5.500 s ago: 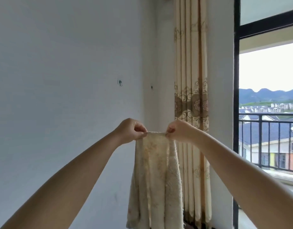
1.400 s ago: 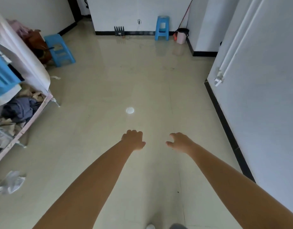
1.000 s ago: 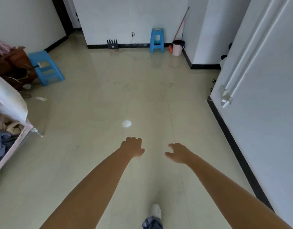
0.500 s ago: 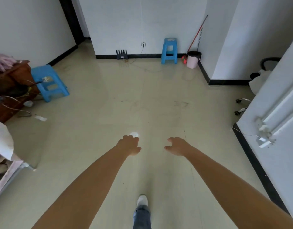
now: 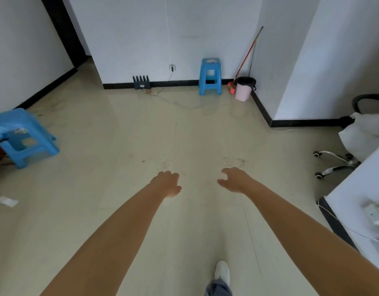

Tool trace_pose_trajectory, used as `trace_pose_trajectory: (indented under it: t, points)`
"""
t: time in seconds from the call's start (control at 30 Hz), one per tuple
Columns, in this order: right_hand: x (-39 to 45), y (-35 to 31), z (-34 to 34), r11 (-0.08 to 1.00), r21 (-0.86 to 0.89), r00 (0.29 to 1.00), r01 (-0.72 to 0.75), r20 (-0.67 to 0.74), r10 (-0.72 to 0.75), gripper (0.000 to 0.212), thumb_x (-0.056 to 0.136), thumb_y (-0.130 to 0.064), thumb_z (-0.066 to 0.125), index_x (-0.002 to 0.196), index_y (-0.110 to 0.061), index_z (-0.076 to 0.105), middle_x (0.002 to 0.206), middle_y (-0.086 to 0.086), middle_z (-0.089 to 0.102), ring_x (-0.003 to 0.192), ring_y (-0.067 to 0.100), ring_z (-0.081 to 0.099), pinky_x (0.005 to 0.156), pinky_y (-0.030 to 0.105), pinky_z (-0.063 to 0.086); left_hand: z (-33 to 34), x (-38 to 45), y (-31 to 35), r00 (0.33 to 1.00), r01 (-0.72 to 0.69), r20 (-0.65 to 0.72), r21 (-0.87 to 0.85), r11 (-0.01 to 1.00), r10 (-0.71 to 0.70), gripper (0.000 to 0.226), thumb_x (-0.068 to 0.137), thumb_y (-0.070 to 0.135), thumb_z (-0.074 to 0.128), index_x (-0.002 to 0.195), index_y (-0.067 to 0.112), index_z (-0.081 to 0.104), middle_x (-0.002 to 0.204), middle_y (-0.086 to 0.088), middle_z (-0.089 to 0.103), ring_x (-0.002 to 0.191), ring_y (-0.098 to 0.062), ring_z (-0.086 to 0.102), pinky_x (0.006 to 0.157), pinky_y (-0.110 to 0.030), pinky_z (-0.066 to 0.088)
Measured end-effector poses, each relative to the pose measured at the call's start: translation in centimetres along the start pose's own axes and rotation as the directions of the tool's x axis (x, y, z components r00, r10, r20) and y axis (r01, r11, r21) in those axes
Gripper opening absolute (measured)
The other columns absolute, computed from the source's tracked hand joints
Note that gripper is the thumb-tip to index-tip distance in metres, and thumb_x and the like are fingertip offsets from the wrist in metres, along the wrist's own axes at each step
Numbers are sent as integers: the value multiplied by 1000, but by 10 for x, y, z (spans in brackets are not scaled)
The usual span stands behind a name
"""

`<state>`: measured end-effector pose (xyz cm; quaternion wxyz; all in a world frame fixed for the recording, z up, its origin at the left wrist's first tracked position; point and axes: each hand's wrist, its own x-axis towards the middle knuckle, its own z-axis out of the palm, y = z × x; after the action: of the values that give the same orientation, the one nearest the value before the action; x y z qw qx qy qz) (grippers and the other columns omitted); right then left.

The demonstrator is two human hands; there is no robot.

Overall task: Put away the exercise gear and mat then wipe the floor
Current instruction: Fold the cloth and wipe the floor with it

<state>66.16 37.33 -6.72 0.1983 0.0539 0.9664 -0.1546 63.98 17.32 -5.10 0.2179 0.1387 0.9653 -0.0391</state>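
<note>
bare and empty, both hands hung out ahead over the floor (image 5: 124, 129), the left hand (image 5: 166, 183) with fingers loosely curled under, the right hand (image 5: 233, 180) half spread, thumb apart from the fingers. they held nothing, probably because the person was mid-stride, one white shoe (image 5: 222, 272) stepping in at 6 o'clock. no exercise gear or mat showed anywhere, and no cloth. faint smudges marked the pale glossy tiles just beyond the hands. at 12 o'clock a blue stool (image 5: 210, 76) stood against the white wall, with a pink bin (image 5: 244, 89) and a leaning broom (image 5: 246, 58) at 1 o'clock. another stool (image 5: 22, 135) sat at 9 o'clock, a scrap of paper (image 5: 7, 201) near it. chair castors (image 5: 333, 163) showed at 3 o'clock.
</note>
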Motion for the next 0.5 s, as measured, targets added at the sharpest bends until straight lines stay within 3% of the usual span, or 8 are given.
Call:
trace_pose_trajectory:
  t: [0.5]
  points:
    - [378,54,-210,1000,14,998,5,70,-6,55,98,-34,39,145,-9,27,152,14,29,139,28,31,113,34,27,-202,385,14,999,31,16,-18,999,-31,50,99,32,39,144,11,32,146,-12,37,136,-28,34,107,-38,35]
